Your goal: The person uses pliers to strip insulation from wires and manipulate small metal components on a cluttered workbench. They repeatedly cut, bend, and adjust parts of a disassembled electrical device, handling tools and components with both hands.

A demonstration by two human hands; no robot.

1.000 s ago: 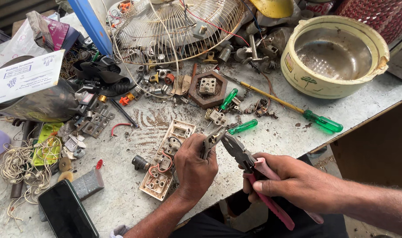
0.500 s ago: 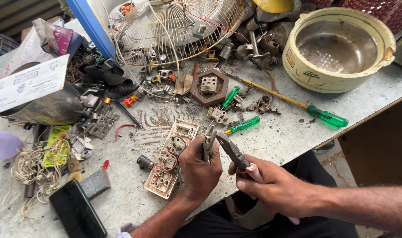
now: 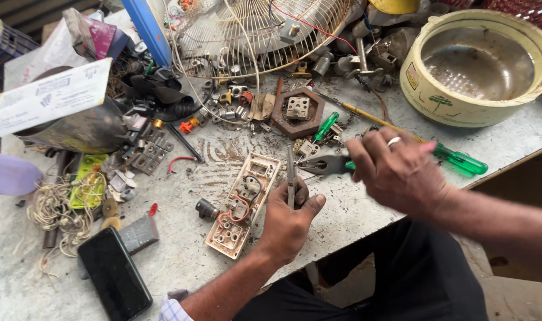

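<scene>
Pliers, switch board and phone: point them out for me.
pliers [image 3: 321, 164], head view, on the dark jaws.
switch board [image 3: 264, 172], head view, on its cream upper end.
phone [image 3: 113, 274], head view, on the black screen.

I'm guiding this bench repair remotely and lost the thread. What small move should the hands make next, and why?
Probably bring the pliers in the right hand back to the thin metal strip that the left hand holds upright. The pliers point towards it but are apart from it, and the opened switch board lies just beside the left hand.
</scene>
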